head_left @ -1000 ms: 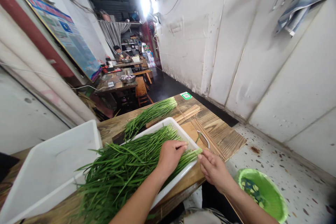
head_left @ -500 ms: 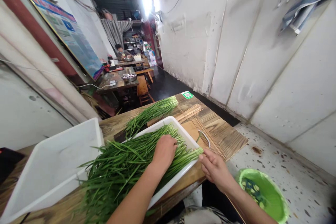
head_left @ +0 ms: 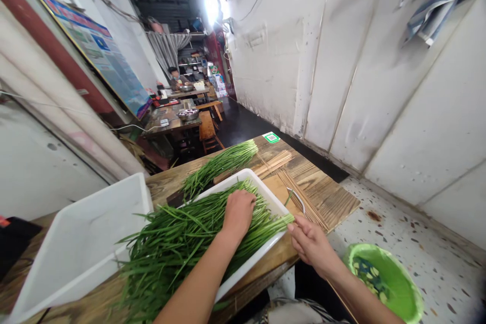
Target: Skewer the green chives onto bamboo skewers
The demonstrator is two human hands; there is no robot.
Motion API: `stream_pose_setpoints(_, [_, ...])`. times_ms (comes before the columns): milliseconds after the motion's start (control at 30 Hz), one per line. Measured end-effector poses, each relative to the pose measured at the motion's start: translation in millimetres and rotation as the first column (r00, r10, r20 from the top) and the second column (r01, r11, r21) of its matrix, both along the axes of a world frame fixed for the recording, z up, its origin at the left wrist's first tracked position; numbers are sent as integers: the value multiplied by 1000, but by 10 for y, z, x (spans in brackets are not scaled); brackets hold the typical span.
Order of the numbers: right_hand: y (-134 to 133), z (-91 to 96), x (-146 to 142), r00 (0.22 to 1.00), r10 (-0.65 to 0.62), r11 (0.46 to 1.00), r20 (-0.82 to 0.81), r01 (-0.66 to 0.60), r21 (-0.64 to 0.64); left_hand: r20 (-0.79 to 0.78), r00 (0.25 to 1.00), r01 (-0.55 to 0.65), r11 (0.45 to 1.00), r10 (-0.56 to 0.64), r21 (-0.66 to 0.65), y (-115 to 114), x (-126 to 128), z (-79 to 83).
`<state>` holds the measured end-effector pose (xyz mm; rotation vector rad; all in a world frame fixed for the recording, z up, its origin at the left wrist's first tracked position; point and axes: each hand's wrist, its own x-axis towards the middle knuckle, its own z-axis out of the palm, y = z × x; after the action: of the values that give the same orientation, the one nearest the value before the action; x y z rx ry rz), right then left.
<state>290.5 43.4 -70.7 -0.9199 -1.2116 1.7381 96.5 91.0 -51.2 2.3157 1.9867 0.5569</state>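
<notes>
Long green garlic chives point(head_left: 182, 228) fill a white tray point(head_left: 236, 279), their leaves spilling over its left side and their pale stem ends pointing right. My left hand point(head_left: 240, 210) lies on the chives with its fingers curled down into the stems; the fingertips are partly hidden. At the tray's right corner my right hand point(head_left: 309, 238) pinches the stem ends of a bundle of chives between thumb and fingers. Below my right wrist runs a thin wooden stick point(head_left: 339, 297); whether the hand holds it I cannot tell.
Beyond the tray lie another chive bundle point(head_left: 224, 162), bamboo skewers point(head_left: 275, 162) and a cutting board point(head_left: 274, 185) with a metal handle. A second white tray point(head_left: 94, 228) stands left on the wooden table. A green bin point(head_left: 398, 283) is on the floor. Someone sits far back.
My left hand has shifted very slightly up and left on the chives. My right hand keeps its pinch at the stem ends, and the camera view has tilted a little.
</notes>
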Motion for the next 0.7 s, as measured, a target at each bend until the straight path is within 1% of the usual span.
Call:
stream_pose_setpoints(100, [-1, 12, -2, 1000, -1, 1000, 7, 1, -4, 18, 998, -60, 998, 60, -5, 17, -6, -28])
stream_pose_setpoints(200, [-2, 35, -3, 1000, -3, 1000, 16, 3, -8, 18, 994, -104, 994, 105, -33, 4, -24, 2])
stream_pose_setpoints(300, [2, 64, -4, 1000, 0, 1000, 20, 0, -5, 30, 997, -77, 997, 77, -12, -40, -14, 70])
stream_pose_setpoints(367, [10, 80, -5, 1000, 1, 1000, 16, -1, -7, 103, 993, -62, 998, 59, 31, -73, 14, 105])
stream_pose_setpoints(400, [15, 87, -6, 1000, 3, 1000, 15, -3, -9, 163, 985, -68, 997, 60, 42, -87, 31, 113])
stream_pose_setpoints(467, [27, 98, -9, 1000, 7, 1000, 16, -6, -15, 315, 945, -97, 995, 91, 4, -106, 68, 113])
stream_pose_setpoints(567, [40, 117, -13, 1000, 17, 1000, 17, -16, -19, 508, 849, -109, 989, 147, -105, -116, 113, 97])
stream_pose_setpoints(633, [42, 130, -16, 1000, 19, 1000, 15, -19, -20, 575, 803, -94, 987, 153, -131, -118, 137, 92])
stream_pose_setpoints(700, [42, 138, -19, 1000, 18, 1000, 12, -18, -21, 613, 775, -91, 987, 154, -134, -119, 156, 92])
